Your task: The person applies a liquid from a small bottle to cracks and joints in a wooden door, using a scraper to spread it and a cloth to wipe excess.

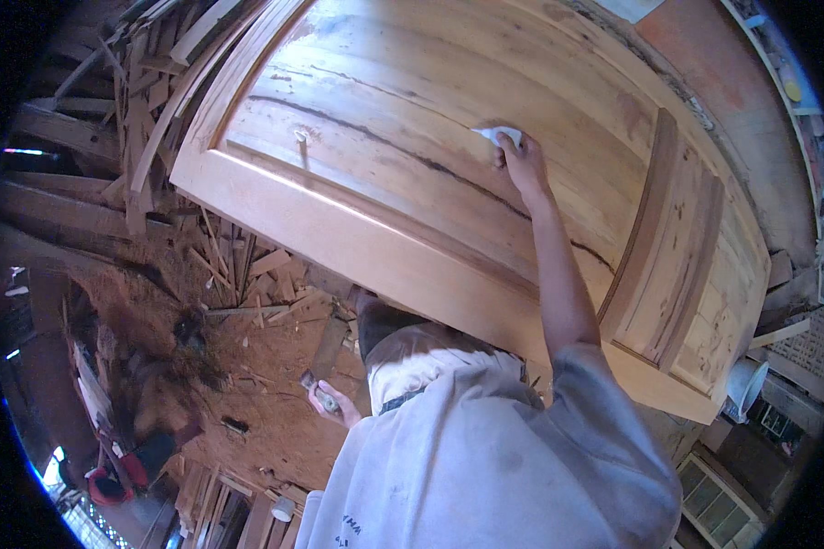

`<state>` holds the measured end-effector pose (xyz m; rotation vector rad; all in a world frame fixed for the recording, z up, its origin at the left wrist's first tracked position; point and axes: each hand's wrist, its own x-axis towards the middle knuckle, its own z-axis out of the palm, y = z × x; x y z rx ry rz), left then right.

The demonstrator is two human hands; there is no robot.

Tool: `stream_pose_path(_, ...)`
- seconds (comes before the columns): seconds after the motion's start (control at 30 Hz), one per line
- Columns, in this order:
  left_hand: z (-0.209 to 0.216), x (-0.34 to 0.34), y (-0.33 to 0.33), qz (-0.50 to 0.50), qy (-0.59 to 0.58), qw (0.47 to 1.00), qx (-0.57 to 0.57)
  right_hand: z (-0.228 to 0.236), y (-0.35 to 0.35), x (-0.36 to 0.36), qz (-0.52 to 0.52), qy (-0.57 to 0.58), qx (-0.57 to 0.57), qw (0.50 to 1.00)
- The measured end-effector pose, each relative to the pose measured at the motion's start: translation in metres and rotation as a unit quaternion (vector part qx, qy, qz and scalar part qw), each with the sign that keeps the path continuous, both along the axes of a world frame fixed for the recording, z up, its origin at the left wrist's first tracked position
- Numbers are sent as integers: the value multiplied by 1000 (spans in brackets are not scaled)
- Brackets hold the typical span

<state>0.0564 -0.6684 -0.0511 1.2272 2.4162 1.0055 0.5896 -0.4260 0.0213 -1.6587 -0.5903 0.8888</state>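
Observation:
A large panelled wooden door [357,229] lies flat in front of me, with dark cracks running along its biggest panel. My right hand [522,165] reaches over that panel, closed around a small white squeeze bottle [501,136]. The bottle's pointed nozzle faces left, at the end of a thin crack line; whether it touches the wood I cannot tell. Down by my left side, away from the door, my left hand [334,404] is closed on a small brush-like tool [308,378] with a dark end. Its handle is partly hidden by my fingers.
Wood offcuts [146,101] are piled beyond the door's left end, and more scraps [279,279] lie on the reddish dirt floor [256,430]. A white bucket [746,380] stands by the door's right end. A white cup-like container [283,509] sits at the lower left.

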Motion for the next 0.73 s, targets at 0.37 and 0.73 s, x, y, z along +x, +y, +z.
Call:
stream_pose_path(0.37,-8,-32,-10,147,-2,987,70,1,4,0,22,43,37,998)
stream_pose_path(0.73,-20,-64,4,170,-42,982,74,5,10,-6,6,-56,-33,998)
